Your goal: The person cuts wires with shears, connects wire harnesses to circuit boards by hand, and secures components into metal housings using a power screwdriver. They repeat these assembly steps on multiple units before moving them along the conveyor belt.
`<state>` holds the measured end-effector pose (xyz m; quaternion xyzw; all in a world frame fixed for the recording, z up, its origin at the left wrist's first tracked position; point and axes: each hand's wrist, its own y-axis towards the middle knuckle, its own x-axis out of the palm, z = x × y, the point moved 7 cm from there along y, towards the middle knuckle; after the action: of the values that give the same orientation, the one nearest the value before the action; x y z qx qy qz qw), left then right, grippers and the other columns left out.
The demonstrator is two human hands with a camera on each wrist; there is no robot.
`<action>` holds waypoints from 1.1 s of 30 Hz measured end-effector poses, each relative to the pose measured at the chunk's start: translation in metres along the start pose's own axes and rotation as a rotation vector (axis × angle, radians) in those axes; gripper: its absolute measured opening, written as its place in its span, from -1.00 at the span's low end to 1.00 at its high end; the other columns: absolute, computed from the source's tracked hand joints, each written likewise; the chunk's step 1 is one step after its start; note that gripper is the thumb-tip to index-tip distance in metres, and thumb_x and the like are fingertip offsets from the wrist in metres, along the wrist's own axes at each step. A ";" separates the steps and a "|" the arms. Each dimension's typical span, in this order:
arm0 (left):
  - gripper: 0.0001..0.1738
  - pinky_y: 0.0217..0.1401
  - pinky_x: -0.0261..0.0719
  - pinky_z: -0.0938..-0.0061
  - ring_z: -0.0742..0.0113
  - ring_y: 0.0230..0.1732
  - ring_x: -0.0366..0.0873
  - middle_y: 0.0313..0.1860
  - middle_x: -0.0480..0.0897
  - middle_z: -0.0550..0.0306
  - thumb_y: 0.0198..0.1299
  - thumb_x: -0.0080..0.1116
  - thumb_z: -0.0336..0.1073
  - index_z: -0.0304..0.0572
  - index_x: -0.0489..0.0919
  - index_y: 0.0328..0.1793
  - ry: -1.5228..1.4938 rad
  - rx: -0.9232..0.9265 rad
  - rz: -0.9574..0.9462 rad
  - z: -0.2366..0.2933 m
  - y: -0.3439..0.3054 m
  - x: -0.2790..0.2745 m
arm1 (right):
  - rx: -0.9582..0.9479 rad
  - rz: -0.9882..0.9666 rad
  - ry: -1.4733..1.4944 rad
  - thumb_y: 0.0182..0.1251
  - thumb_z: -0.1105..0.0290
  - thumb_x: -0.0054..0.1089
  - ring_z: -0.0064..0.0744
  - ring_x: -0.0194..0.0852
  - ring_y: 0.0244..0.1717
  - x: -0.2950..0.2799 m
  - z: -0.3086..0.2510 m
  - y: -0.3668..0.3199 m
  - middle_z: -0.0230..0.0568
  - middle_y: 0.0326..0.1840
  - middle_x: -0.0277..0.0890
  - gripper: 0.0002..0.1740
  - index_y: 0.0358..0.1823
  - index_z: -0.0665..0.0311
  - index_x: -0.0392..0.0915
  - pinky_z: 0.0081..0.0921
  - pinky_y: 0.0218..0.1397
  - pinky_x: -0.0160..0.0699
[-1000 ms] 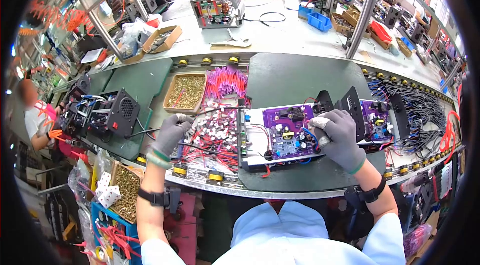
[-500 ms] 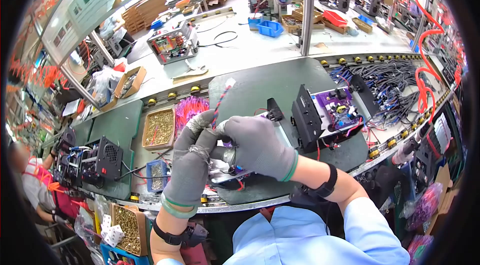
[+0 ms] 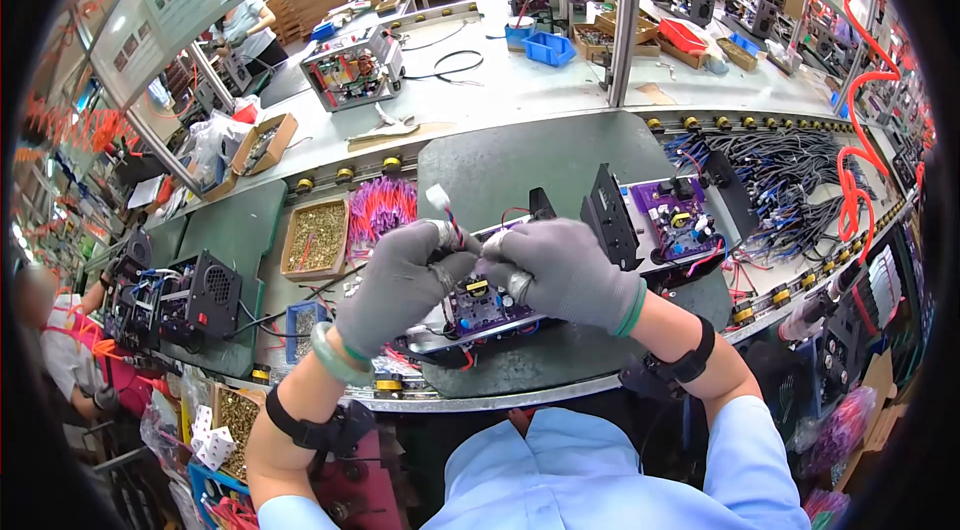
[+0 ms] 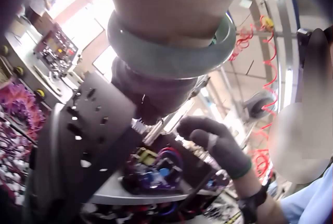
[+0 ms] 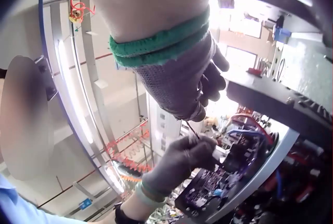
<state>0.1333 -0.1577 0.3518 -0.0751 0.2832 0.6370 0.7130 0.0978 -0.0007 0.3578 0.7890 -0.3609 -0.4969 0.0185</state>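
Both gloved hands are raised over a purple circuit board seated in a metal chassis. My left hand pinches a twisted cable, whose white connector sticks up above the fingers. Fingertips of my right hand are close to those of the left, curled and facing them. In the right wrist view a thin dark wire runs from the right fingertips to the left hand, so both hands grip it. Part of the cable is hidden behind the gloves.
A second chassis with a purple board and a black panel stand to the right. Bundled grey cables lie beyond. Left are a box of brass screws, pink-purple wires, a blue bin and a black fan unit.
The left hand came from the wire pile, the right from the chassis, and they met on a cable. Since then they have spread slightly apart and moved over the board; the head view swung right.
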 end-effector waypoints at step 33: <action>-0.47 0.15 0.55 0.12 -0.06 0.04 0.64 -0.07 0.65 -0.10 0.16 0.40 0.16 -0.16 0.71 -0.05 0.942 -0.296 -0.527 -0.051 0.043 0.005 | -0.043 0.296 -0.072 0.19 0.42 0.40 -0.29 0.66 0.03 0.007 0.047 -0.021 -0.38 -0.23 0.68 -0.88 -0.22 0.13 0.72 -0.16 0.26 0.51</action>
<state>0.0773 -0.1697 0.3180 -0.5191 0.4504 0.3680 0.6263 0.0740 0.0261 0.3204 0.7083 -0.4632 -0.5241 0.0954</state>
